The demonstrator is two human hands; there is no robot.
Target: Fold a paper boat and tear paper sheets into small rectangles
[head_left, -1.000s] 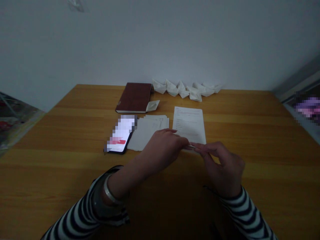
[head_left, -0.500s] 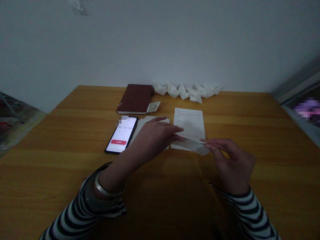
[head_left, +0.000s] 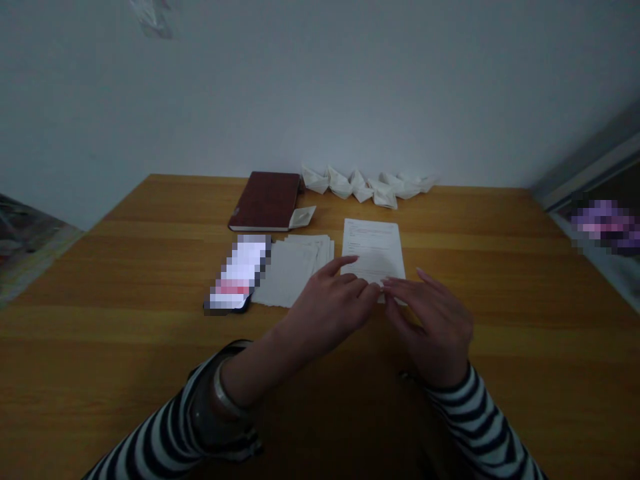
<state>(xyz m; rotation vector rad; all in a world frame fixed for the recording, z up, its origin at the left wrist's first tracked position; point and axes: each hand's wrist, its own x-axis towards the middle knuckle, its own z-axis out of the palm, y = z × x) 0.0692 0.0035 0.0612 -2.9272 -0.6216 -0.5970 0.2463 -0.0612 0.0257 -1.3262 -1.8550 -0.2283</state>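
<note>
My left hand (head_left: 337, 303) is closed, its index finger stretched out over a printed sheet (head_left: 373, 243) that lies on the table. Opposite it, the fingertips of my right hand (head_left: 433, 327) pinch together and meet the left fingers. Between the two hands is a piece of paper (head_left: 382, 289), of which only a tiny pale edge shows; the fingers hide the rest. Left of the hands lies a stack of loose white paper sheets (head_left: 285, 273) with uneven edges.
A phone (head_left: 240, 273) with a lit, blurred-out screen lies left of the stack. Behind it is a dark red notebook (head_left: 267, 200), with a small folded paper (head_left: 303, 217) at its corner. Several folded paper shapes (head_left: 360, 187) line the wooden table's (head_left: 125, 267) back edge by the wall.
Both hands have come together and closed around the paper, which was held stretched out between them before and is now almost hidden. The view has shifted slightly.
</note>
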